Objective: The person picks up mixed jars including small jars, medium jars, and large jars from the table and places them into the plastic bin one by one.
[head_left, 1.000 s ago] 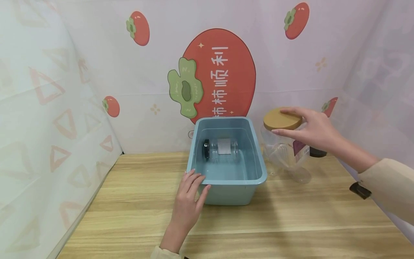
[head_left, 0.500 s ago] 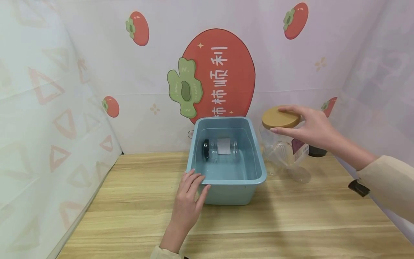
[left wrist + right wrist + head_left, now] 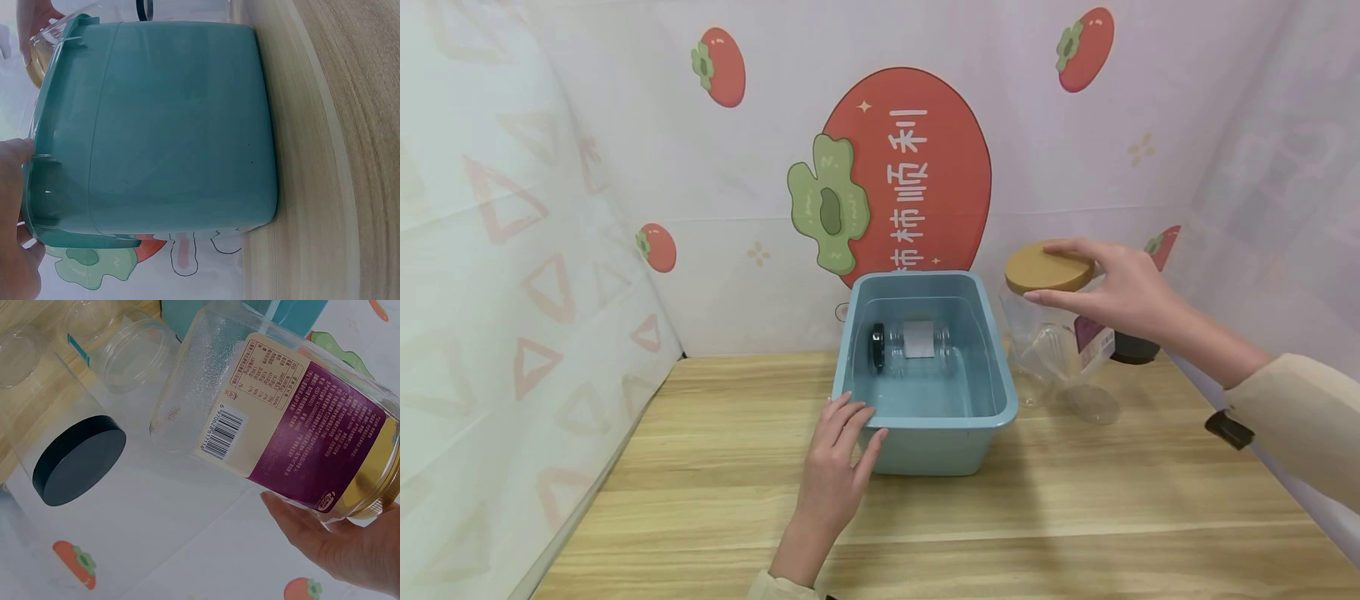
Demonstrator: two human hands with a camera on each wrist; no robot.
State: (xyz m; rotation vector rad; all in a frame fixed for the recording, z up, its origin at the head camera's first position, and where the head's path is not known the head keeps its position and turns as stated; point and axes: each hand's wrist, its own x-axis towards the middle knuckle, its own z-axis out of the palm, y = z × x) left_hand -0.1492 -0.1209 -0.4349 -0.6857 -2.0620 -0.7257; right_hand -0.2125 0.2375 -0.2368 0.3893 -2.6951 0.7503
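Two hands are at work, each on a different vessel. The right hand (image 3: 1123, 290) reaches from above and grasps a gold lid (image 3: 1047, 270), thumb on the near edge and fingers across the far side. Below that lid hangs a large clear jar (image 3: 281, 419) bearing a purple-and-beige label, lid uppermost, just beside the right wall of the blue bin; whether its base touches anything is hard to tell through the clear plastic. The left hand (image 3: 835, 467) grips the near left corner of the blue bin (image 3: 936, 422), fingers over the rim and thumb against the outer front. Within the bin, a small jar (image 3: 919, 340) lies on its side, black lid (image 3: 878, 347) to the left. Outward to the right are an open clear tub (image 3: 134, 353) and a clear container with a black cap (image 3: 78, 461); wooden table (image 3: 700, 517) and printed cloth (image 3: 745, 175) surround the whole. The step in hand is judged to be lifting the large jar while the bin is steadied; the next move probably calls for a secure hold on the smooth lid and enough height for the base to clear neighbours and rim. Compared with one second earlier, the gold lid sits slightly higher and nearer the bin, whereas the left hand, bin and small jar appear unchanged.
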